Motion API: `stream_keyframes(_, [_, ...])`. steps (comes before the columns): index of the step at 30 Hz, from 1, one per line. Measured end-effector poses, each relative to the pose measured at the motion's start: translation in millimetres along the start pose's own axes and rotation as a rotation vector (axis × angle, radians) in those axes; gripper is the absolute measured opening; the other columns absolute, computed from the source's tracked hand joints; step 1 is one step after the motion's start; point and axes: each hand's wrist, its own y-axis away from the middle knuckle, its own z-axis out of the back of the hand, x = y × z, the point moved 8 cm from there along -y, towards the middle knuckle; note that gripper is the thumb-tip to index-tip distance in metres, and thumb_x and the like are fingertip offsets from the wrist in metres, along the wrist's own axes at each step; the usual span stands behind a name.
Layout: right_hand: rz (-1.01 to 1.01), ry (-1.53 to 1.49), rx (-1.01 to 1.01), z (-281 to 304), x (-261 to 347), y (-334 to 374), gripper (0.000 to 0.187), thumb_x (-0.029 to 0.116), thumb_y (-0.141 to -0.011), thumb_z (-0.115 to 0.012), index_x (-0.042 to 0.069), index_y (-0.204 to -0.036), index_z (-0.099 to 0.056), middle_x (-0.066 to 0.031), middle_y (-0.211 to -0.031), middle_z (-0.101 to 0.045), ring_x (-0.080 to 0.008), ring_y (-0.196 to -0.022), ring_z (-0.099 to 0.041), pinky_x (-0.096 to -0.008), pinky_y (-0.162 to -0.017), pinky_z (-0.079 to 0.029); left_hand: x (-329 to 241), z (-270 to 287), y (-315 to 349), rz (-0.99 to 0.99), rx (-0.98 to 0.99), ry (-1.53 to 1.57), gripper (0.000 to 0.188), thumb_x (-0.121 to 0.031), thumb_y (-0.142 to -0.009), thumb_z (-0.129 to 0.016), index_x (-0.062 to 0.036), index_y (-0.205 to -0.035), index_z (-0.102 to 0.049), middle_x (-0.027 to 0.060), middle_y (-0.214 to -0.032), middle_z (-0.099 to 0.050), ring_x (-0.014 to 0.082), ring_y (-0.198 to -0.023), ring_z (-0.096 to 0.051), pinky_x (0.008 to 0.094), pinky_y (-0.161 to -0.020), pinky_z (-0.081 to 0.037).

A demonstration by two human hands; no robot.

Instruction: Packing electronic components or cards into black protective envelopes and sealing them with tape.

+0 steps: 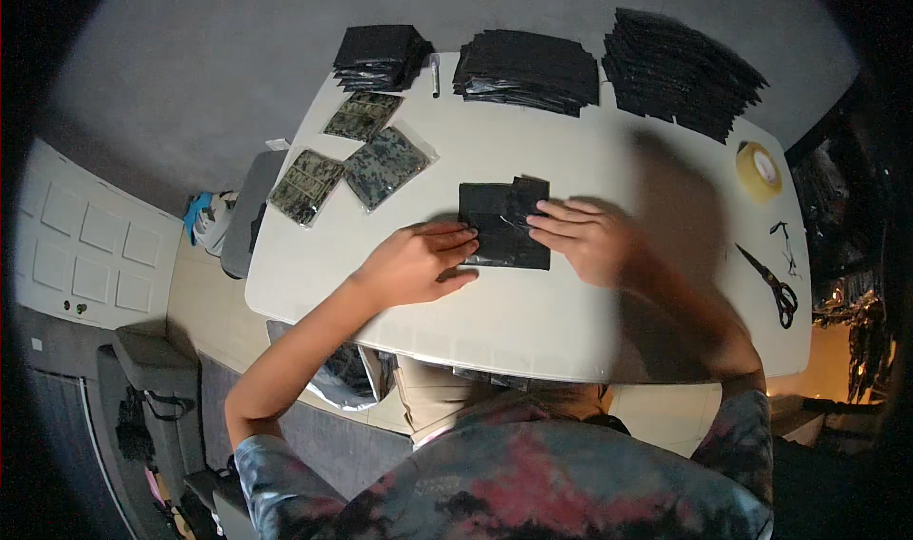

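Observation:
A flat black square piece, perhaps a fabric pouch, lies on the white table before me. A smaller black folded piece rests on its upper right part, with a few thin threads showing near it. My left hand lies at the left edge of the square, its fingertips touching it and the thumb apart. From the right, my right hand reaches over with outstretched fingers, the tips on the smaller piece and the square's right side. Neither hand grips anything.
Black flat pieces stand in a left stack, a middle stack and a right stack. A marker, camouflage packets, a tape roll and scissors lie on the white table.

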Motion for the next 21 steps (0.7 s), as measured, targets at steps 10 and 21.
stream_keyframes(10, [-0.34, -0.379, -0.28, 18.6, -36.3, 18.6, 0.018, 0.012, -0.097, -0.069, 0.0, -0.11, -0.074, -0.0155, -0.109, -0.076, -0.0273, -0.102, -0.072, -0.0406, -0.093, -0.054, 40.6, -2.1, -2.3, 0.611, -0.416, 0.886, 0.032, -0.024, -0.102, -0.068, 0.0033, -0.118, -0.075, 0.0056, -0.092, -0.077, 0.0104, -0.072, -0.07, 0.029, -0.068, -0.062])
stream_keyframes(21, [-0.356, -0.3, -0.158, 15.3, 1.3, -6.8, 0.028, 0.021, -0.104, -0.064, -0.003, -0.115, -0.071, -0.0192, -0.113, -0.075, -0.0291, -0.097, -0.073, -0.0381, -0.083, -0.058, 26.6, -9.0, -2.1, 0.451, -0.076, 0.107, 0.044, -0.02, -0.102, -0.065, 0.0016, -0.14, -0.06, 0.0274, -0.126, -0.069, 0.0427, -0.1, -0.073, 0.0464, -0.086, -0.062])
